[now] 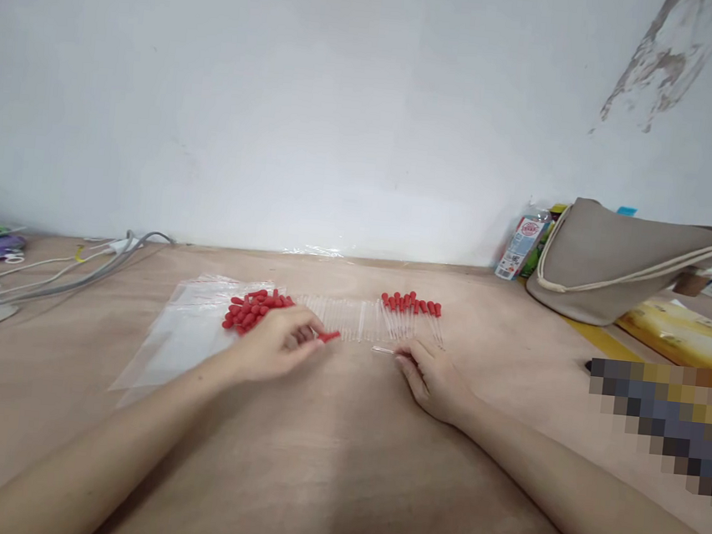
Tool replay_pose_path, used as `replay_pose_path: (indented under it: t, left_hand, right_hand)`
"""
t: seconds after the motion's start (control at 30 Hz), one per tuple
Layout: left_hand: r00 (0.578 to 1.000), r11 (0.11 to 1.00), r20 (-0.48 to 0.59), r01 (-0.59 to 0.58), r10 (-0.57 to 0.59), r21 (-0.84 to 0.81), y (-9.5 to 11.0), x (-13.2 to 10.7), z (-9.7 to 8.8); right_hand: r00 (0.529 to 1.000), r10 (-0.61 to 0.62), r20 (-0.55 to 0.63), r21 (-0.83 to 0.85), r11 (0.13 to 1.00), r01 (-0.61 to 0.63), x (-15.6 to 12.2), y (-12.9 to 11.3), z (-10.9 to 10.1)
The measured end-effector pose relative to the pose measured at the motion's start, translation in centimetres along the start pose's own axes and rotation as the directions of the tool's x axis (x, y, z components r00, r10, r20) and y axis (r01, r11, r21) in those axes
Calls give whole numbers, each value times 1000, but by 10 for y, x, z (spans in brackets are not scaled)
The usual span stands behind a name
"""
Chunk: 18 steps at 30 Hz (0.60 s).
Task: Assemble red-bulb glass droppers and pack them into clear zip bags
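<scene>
Mid-frame, the left hand (282,344) pinches a red bulb (328,336) and the right hand (433,379) a glass tube (382,350) (ends facing each other), low over the desk (336,475).

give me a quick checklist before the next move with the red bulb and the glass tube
1. red bulb held in the left hand grip: ok
2. glass tube held at the right hand fingertips: ok
3. bulb's opening faces the tube: cannot tell
4. bulb and tube touching: not ok, a gap lies between them
5. pile of loose bulbs close beside the left hand: ok
</scene>
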<state>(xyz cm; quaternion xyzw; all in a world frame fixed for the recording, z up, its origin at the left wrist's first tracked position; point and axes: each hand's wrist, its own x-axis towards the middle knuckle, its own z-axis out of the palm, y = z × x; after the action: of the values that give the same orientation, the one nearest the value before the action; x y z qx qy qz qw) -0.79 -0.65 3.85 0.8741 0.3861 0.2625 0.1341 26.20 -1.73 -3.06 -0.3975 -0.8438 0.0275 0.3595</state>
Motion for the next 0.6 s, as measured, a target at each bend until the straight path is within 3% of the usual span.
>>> replay_pose_path:
  t: [0.1, 0.2, 0.6]
  left_hand:
    - [994, 997, 86, -63, 67, -45, 6, -6, 32]
    - [998, 999, 50, -49, 49, -1, 6, -10, 49]
    - [994, 993, -106, 27, -39, -112, 8, -3, 69]
  right_hand:
    - [1000, 6, 10, -26, 1000, -6, 0, 0, 1]
    - [999, 21, 32, -40, 999, -20, 0, 0, 2]
    - [999, -41, 33, 51, 998, 39, 1, -13, 2]
